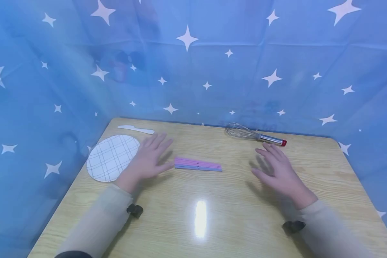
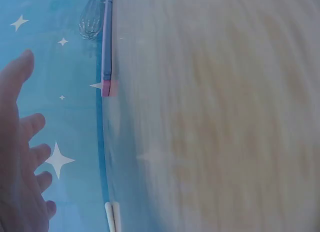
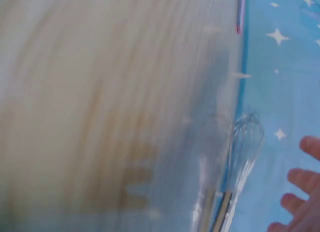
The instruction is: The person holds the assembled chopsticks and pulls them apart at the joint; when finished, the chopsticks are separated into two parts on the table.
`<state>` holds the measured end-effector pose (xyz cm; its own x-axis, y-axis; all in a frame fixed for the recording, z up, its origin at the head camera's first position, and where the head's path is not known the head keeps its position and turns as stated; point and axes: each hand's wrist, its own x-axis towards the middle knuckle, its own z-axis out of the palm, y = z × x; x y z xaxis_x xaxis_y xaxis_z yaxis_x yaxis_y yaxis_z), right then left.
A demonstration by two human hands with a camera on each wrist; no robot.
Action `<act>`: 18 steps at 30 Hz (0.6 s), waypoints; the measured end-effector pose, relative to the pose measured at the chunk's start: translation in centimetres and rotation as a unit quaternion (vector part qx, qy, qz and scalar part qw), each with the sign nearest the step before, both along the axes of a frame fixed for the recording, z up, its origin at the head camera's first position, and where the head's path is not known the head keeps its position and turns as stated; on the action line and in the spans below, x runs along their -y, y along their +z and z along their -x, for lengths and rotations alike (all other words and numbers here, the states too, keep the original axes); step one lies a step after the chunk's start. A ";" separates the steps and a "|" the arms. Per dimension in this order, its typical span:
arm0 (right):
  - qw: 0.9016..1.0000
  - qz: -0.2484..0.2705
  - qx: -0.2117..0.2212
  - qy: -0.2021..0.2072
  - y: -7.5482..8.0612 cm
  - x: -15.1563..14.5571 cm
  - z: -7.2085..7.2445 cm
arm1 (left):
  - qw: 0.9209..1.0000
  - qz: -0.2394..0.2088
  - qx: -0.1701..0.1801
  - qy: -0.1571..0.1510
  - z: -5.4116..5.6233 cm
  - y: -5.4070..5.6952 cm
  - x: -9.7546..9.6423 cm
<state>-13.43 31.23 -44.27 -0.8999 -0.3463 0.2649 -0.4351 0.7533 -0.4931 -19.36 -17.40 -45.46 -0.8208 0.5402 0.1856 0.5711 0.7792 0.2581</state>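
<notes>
My left hand [image 1: 149, 157] hovers over the table with its fingers spread, holding nothing. It overlaps the right edge of a round white mat with a grey check pattern [image 1: 111, 157]. Just past its fingertips lies a white plastic knife [image 1: 136, 129]. To the right of the thumb is a flat bundle of thin pink and blue-purple sticks [image 1: 198, 164]. My right hand [image 1: 278, 172], relaxed and with nothing in it, is over the right half of the table. Beyond its fingertips lies a wire whisk [image 1: 272, 139] with a metal handle and red end, seen also in the right wrist view [image 3: 246, 152].
Everything lies on a light wood-grain table [image 1: 232, 215] with rounded far corners. Blue cloth with white stars [image 1: 206, 64] hangs behind it and along both sides. A bright light reflection shows on the tabletop near the middle front.
</notes>
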 end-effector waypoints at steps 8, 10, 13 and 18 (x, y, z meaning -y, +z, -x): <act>0.995 0.077 0.050 -0.040 -1.5 1.9 0.7 | 0.998 -0.051 0.032 0.003 0.4 -1.0 -1.0; 0.992 0.092 0.062 -0.051 -2.0 2.6 0.9 | 0.997 -0.065 0.041 0.002 0.5 -1.4 -1.4; 0.988 0.111 0.081 -0.065 -2.8 3.7 1.2 | 0.994 -0.083 0.066 0.005 0.6 -2.0 -1.9; 0.984 0.136 0.094 -0.063 -3.9 5.5 1.8 | 0.988 -0.109 0.109 0.015 0.6 -3.0 -2.9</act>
<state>-15.21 25.73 -48.13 -0.9732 -0.1676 0.1575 -0.2284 0.6245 -0.7469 -19.93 -14.52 -48.49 -0.8690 0.4821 0.1119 0.4613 0.7072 0.5358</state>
